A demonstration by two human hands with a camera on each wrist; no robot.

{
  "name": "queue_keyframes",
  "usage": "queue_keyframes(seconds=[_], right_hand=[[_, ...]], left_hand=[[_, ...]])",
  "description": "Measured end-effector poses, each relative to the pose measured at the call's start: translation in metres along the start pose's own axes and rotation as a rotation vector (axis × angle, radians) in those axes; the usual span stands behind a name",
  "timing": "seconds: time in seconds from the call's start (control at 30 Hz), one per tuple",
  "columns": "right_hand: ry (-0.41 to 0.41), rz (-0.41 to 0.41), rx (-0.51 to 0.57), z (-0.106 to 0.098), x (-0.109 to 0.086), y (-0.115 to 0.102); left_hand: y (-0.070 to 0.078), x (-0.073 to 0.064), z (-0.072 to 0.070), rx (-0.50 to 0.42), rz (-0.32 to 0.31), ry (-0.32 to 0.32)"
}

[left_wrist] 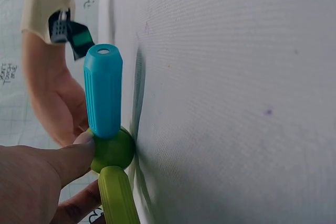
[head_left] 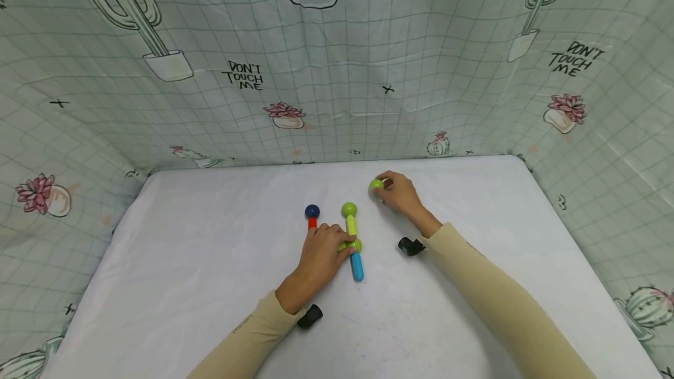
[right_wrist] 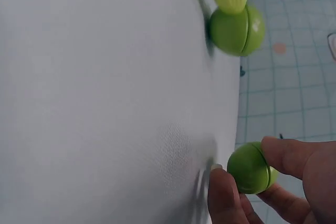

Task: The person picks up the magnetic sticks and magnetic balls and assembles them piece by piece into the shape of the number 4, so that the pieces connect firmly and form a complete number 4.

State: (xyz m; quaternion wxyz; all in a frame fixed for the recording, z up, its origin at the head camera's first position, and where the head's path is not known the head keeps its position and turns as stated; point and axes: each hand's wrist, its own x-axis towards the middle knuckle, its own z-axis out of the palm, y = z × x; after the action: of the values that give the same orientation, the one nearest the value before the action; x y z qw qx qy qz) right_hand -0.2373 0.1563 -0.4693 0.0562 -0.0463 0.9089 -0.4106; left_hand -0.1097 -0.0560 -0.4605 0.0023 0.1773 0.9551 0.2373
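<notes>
In the head view, a built piece of rods and balls lies on the white table. It has a blue rod (head_left: 357,268), a green ball (head_left: 358,245), a yellow-green rod (head_left: 351,225) and another green ball (head_left: 349,209) at the far end. My left hand (head_left: 321,250) holds it at the nearer green ball, the thumb against that ball below the blue rod (left_wrist: 104,95). A red rod (head_left: 312,223) tipped with a dark blue ball (head_left: 312,211) runs partly under that hand. Farther right, my right hand (head_left: 402,195) pinches a loose green ball (right_wrist: 248,168) between thumb and fingers.
The white table (head_left: 210,262) ends at a back edge against a grid-patterned cloth (head_left: 337,75) with cactus drawings, which also hangs at both sides. Black wrist cameras (head_left: 411,246) sit under the forearms, close to the tabletop.
</notes>
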Motion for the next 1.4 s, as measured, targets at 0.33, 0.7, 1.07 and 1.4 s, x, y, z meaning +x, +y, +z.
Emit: queue_keyframes(seconds=[0.33, 0.7, 1.07, 1.4], right_hand=[[-0.015, -0.070, 0.019, -0.004, -0.046, 0.003], [-0.075, -0.100, 0.106, -0.003, -0.092, 0.006], [-0.145, -0.100, 0.173, 0.000, -0.128, 0.005], [-0.193, -0.122, 0.197, 0.002, -0.152, 0.001]], left_hand=[[0.000, 0.001, 0.001, -0.002, -0.012, -0.010], [0.001, 0.001, 0.001, -0.014, -0.023, -0.016], [0.001, -0.001, 0.001, -0.024, -0.017, 0.004], [0.001, -0.001, 0.002, -0.022, -0.013, 0.015]])
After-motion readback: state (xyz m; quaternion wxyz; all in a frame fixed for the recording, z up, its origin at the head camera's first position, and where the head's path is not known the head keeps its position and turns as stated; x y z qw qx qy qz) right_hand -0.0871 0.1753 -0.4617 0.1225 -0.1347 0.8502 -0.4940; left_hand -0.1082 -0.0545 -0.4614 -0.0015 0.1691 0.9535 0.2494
